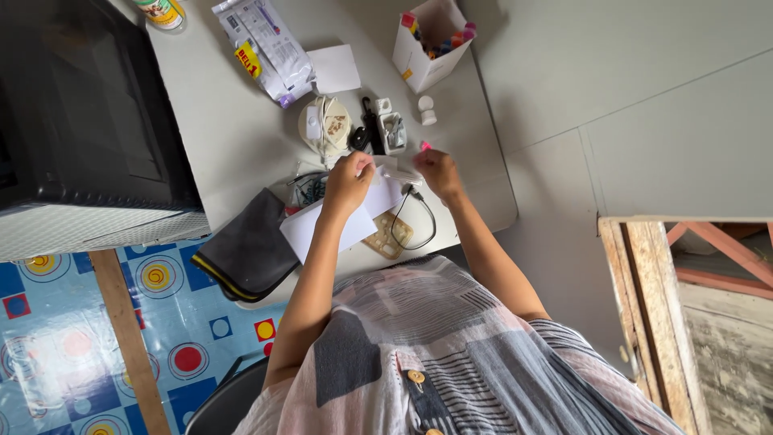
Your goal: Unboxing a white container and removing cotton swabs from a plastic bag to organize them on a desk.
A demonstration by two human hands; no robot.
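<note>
Head view, looking straight down: the person sits at a pale grey table (pixel 241 137) with both forearms stretched over it. The left hand (pixel 348 179) is curled closed, its fingertips pinching one end of a small white strip-like piece (pixel 394 171), which hangs just above the table between the two hands. The right hand (pixel 436 169) is likewise closed in a pinch on the other end; what exactly the piece is, is too small to tell. Directly below the hands lies a white sheet of paper (pixel 338 225), and a black cable (pixel 419 213) loops from near the right hand over a tan flat pad (pixel 386 235).

As a judgement, the step in hand is fine two-handed handling of the small piece, pulling or opening it; the next move would call for a steady grip on both ends and small, careful finger motion.

Around them: a dark folded cloth (pixel 250 246) near the left elbow, a round cream-coloured object (pixel 324 125) just beyond the hands, a small white-framed gadget (pixel 392 131) beside it, a plastic packet (pixel 266 48) farther off, an open white box of coloured pens (pixel 431 40), and a large black appliance (pixel 88 121) at the far left.
</note>
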